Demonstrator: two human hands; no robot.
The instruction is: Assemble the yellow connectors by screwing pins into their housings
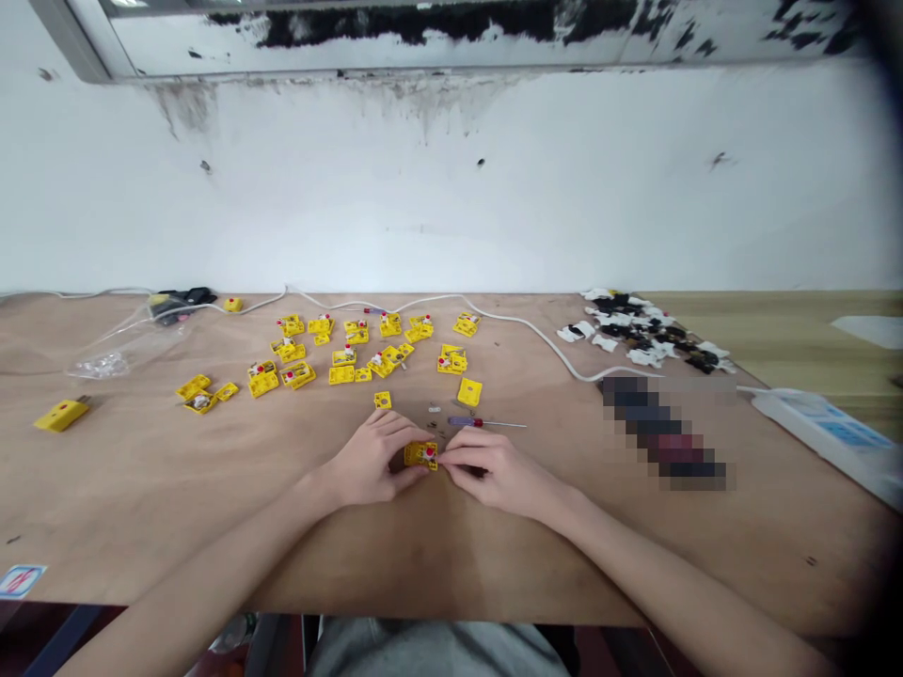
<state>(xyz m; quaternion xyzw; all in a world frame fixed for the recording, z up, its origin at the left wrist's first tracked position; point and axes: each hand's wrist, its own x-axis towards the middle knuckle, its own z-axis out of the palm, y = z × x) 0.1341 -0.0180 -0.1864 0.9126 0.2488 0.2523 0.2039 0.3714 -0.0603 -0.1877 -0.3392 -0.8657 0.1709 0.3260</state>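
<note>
My left hand (373, 458) is closed around a small open yellow plastic housing (415, 454) with a red and white part inside, gripping it by the left end. At the housing's right end, my right hand (494, 465) has thumb and fingertips pinched together. Whatever sits between those fingertips is too small to make out. Just beyond my hands lies a screwdriver (467, 422) with a purple and red handle. A loose yellow cover (469, 392), a smaller yellow piece (382, 401) and a tiny white part (434, 409) rest close by.
Several open yellow housings (343, 356) spread across the wooden table (212, 498). A closed yellow unit (62, 415) and a plastic bag (105, 362) are at left. Black and white pieces (641, 329) are heaped back right, near a white power strip (829, 432) and its cable (536, 329).
</note>
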